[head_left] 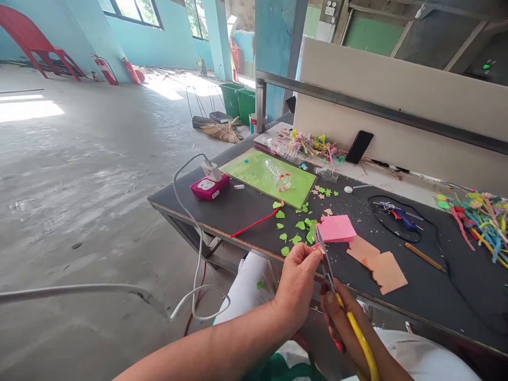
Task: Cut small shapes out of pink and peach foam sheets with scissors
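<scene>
Where the table starts, at the left: a white cable hangs off the edge, plugged into a pink power strip.
Next along: a green mat with a clear plastic bottle lying on it; a red cord runs from its near corner.
Scraps: green paper bits lie scattered between the mat and the hands.
Left hand: raised at the table's near edge, thumb and fingers pinched tight on a pink paper piece.
Scissors: yellow handles, blades pointing up and nearly together, meeting the pink paper piece just beside the left fingertips.
Right hand: low and near the body, fingers closed around the scissor handles.
Behind the hands: a pink note pad on the table, close to the blade tips.
Further right: peach paper sheets, a pencil and a glue gun.
Far right: a heap of coloured straw flowers.
</scene>
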`<state>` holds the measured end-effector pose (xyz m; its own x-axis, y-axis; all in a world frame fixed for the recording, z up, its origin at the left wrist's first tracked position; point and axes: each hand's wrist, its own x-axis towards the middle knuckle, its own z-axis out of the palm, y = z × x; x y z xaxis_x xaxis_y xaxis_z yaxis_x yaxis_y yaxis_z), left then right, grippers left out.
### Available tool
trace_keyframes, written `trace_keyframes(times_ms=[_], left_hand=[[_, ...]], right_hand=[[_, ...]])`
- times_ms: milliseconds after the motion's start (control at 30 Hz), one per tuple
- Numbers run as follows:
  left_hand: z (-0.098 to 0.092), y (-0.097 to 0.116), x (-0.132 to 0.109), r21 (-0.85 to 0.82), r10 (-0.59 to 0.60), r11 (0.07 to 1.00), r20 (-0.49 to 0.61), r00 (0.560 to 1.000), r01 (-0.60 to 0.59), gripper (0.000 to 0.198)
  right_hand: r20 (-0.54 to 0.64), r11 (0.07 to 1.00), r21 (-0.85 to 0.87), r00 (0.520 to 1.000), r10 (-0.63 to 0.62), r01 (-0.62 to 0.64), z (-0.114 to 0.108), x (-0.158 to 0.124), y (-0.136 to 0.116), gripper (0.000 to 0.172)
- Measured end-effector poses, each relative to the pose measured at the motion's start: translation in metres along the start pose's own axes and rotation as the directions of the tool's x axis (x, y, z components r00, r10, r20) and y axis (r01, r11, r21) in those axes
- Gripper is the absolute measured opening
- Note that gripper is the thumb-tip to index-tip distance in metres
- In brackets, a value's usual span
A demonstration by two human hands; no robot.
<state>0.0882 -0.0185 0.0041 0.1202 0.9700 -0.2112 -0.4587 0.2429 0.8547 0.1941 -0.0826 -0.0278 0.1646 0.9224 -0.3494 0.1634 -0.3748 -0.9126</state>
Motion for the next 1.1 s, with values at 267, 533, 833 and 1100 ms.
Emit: trace_keyframes(times_ms=[267,533,833,1100], left_hand=[[-0.004,0.004,0.003,-0.066,-0.014,0.998,0.113,0.994,0.021,0.025],[-0.015,0.008,0.01,0.021,-0.019,1.0,0.359,0.933,0.012,0.02],[-0.01,0.007,0.008,0.3,-0.189,0.953,0.518,0.834,0.03,0.027],[-0.005,0.002,0.009,0.402,-0.237,0.916,0.552,0.799,-0.006,0.024]], right_hand=[[0.091,0.996,0.065,0.994,-0.064,0.058,-0.004,-0.004,-0.021,0.042],[-0.067,0.964,0.225,0.989,-0.132,0.144,-0.034,0.012,-0.046,0.045],[-0.02,0.933,0.222,0.958,-0.286,0.283,-0.047,0.011,-0.062,0.039],[-0.042,0.947,0.154,0.96,-0.277,0.281,-0.048,0.014,-0.053,0.033]])
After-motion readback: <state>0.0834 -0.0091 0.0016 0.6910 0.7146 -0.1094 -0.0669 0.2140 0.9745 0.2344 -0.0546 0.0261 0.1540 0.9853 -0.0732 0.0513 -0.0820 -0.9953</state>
